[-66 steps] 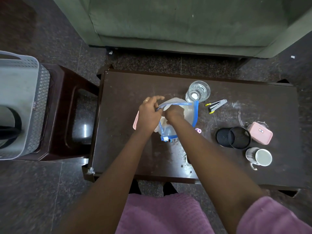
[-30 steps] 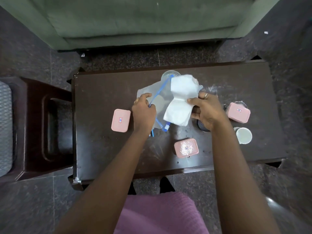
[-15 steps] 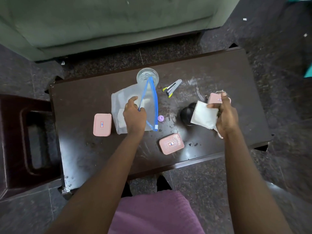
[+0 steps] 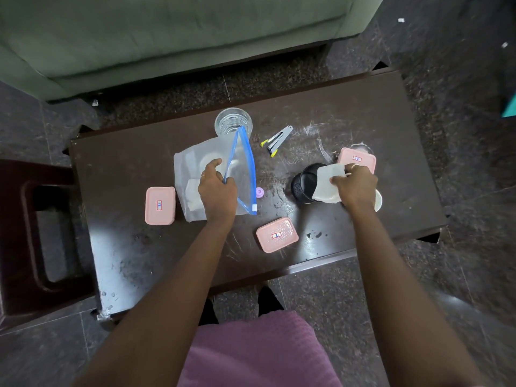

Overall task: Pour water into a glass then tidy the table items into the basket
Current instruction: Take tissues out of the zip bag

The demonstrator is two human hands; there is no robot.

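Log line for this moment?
left hand: grips clear blue-zipped plastic bag | right hand: holds folded white cloth at round black mesh cup

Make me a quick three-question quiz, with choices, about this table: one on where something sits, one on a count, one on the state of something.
1. Where is the glass?
A. By the table's far edge. B. On the floor. C. On a chair.
2. How many pink boxes lie on the table?
A. One. B. Three. C. Five.
3. How is the bag?
A. Zipped shut. B. Its mouth open. C. Rolled up.

Answers:
1 A: the glass stands at the far edge, next to the bag's blue zip.
2 B: one is left of the bag, one near the front edge, and one beyond the right hand, which holds a white pad.
3 B: the left hand grips one zip strip, and it stands apart from the other.
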